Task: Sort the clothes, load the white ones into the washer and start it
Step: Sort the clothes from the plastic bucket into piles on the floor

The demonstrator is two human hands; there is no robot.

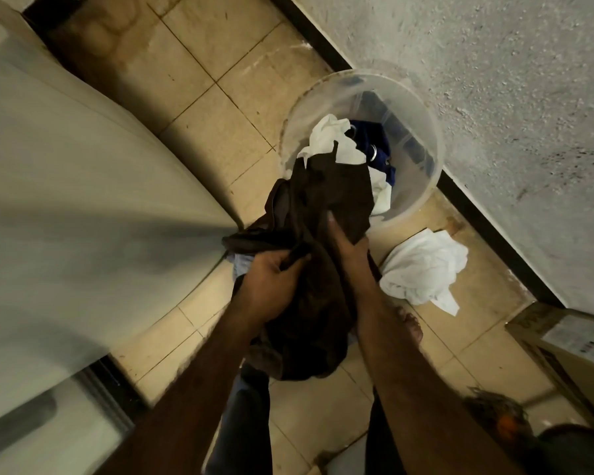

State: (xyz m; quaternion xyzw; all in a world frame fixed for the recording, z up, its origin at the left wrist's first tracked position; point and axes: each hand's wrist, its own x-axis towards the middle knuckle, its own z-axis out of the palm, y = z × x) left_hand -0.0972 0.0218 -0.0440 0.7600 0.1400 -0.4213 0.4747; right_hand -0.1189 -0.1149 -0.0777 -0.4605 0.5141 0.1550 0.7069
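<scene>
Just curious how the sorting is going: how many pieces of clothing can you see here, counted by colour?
Dark brown: 1, the brown garment held by the left hand and the right hand.
White: 2, the white cloth in the bucket and the white cloth on the floor.
Blue: 1, the blue garment in the bucket.
Total: 4 clearly seen.

This is a home laundry corner. A white washer [66,173] stands on a beige tiled floor [220,80] with dark grout lines, along a rough plastered wall [494,80] with a dark skirting strip at its foot. A clear plastic tub [422,132] of mixed clothes sits against that wall, a white garment [422,265] lies on the tiles beside it, and a cardboard box [570,341] stands by the wall.
</scene>
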